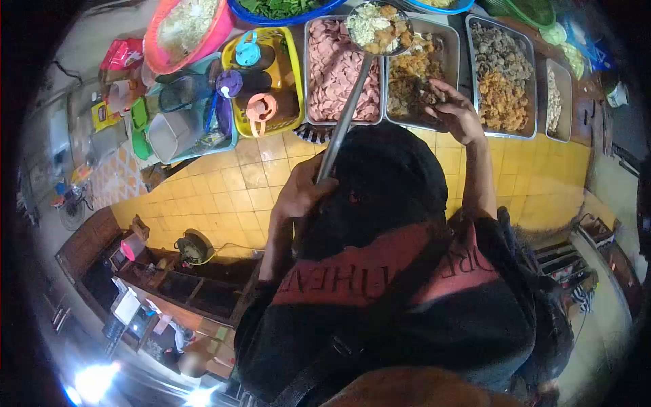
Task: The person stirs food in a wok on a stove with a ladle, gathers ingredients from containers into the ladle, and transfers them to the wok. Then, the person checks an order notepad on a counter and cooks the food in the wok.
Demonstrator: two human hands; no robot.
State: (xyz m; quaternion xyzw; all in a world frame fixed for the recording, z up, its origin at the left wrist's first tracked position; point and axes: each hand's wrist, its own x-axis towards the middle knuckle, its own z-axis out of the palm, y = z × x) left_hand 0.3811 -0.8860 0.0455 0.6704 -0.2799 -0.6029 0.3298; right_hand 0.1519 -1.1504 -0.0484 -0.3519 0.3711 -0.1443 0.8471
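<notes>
My left hand [302, 188] is closed round the long metal handle of a ladle [348, 115]. The ladle's round bowl reaches over the trays and carries pale shredded bits and golden-brown pieces [388, 32]. Beyond it, my right hand [460, 114] is over the near right part of a metal tray [453, 54] of brown and golden food. Its fingers are curled about some dark brown food pieces [427, 93]; their exact kind is too small to tell. Left of that tray stands another tray filled with sliced pink sausage [339, 68].
Right of my hand are a tray of grey and orange-brown pieces [503, 95] and a narrow tray [557, 102]. On the left stand a yellow basket [299, 81] with lidded jugs, a pink basin [150, 47] and a green container [139, 119]. A blue-rimmed basin [285, 20] holds leaves.
</notes>
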